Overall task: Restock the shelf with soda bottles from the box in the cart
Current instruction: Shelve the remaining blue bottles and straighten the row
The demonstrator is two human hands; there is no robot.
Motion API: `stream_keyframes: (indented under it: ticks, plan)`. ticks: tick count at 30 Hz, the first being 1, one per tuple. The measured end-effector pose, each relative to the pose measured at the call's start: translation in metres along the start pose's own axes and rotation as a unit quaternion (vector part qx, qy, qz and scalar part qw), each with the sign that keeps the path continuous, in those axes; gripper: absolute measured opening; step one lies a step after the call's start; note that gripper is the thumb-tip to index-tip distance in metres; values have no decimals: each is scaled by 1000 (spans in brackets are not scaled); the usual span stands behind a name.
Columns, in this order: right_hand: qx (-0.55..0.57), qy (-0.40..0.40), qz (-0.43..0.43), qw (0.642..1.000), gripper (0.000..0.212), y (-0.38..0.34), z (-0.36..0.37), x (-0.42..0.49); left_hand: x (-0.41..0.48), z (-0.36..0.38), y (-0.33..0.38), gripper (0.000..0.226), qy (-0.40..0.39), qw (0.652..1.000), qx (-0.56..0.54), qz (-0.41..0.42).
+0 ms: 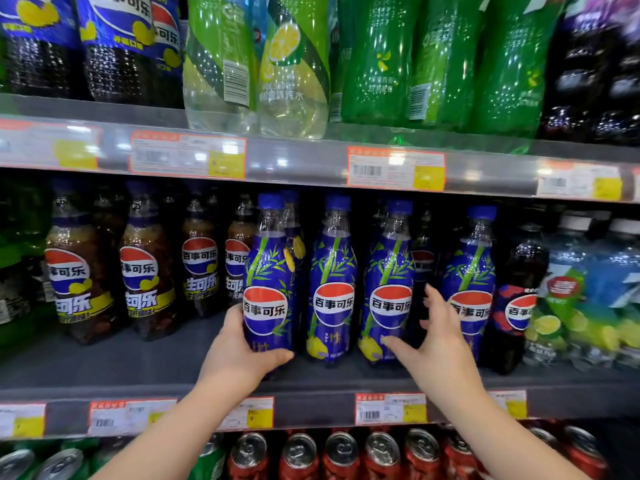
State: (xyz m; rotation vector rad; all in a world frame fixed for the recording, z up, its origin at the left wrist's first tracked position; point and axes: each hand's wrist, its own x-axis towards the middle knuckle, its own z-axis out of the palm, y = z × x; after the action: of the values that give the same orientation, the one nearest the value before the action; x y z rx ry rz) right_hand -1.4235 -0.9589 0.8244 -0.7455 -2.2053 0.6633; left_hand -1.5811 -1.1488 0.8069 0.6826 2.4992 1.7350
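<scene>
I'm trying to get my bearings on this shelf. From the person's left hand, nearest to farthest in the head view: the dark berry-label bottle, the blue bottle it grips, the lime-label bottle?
1. The blue bottle, gripped in the left hand, at the left end of the blue row.
2. The dark berry-label bottle, just right of the blue row.
3. The lime-label bottle, far right on the same shelf.

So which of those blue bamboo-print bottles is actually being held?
The leftmost blue bottle: the left hand grips its lower part. The right hand is open, gripping none.
</scene>
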Motion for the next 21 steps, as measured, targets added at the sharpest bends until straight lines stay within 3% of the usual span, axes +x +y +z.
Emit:
stream_keyframes:
  ticks: [4, 11, 21]
  plan:
    - [33, -46, 37, 998, 102, 2, 9, 10, 0, 9, 1, 82, 14, 1000, 2, -1]
    - [80, -79, 33, 993, 83, 13, 15, 27, -2, 11, 3, 83, 16, 1000, 1, 9]
    - [82, -111, 37, 990, 101, 16, 11, 32, -4, 13, 3, 94, 19, 1000, -24, 1]
